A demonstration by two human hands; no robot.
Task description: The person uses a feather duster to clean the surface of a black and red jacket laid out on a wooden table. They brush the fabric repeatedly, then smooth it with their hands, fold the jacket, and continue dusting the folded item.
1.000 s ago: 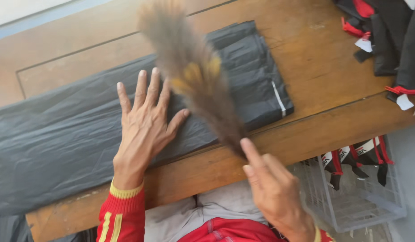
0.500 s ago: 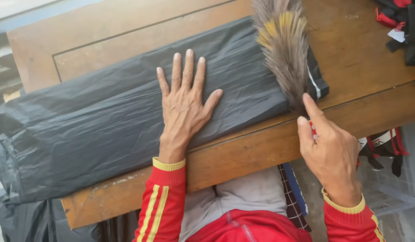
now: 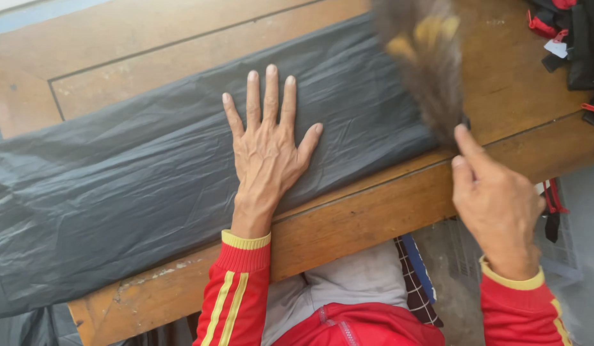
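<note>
Left hand [image 3: 266, 146] lies flat, fingers spread, on a black plastic sheet [image 3: 137, 192]; wooden table [image 3: 387, 211] beneath. Right hand [image 3: 495, 205] grips a blurred feather duster [image 3: 425, 57].

A long black plastic bag [image 3: 149, 186], flattened and wrinkled, lies slantwise along the wooden desk [image 3: 387, 211], its left end hanging past the edge. At the upper right, small white tags [image 3: 557, 48] hang on red-and-black gear [image 3: 579, 38].
</note>
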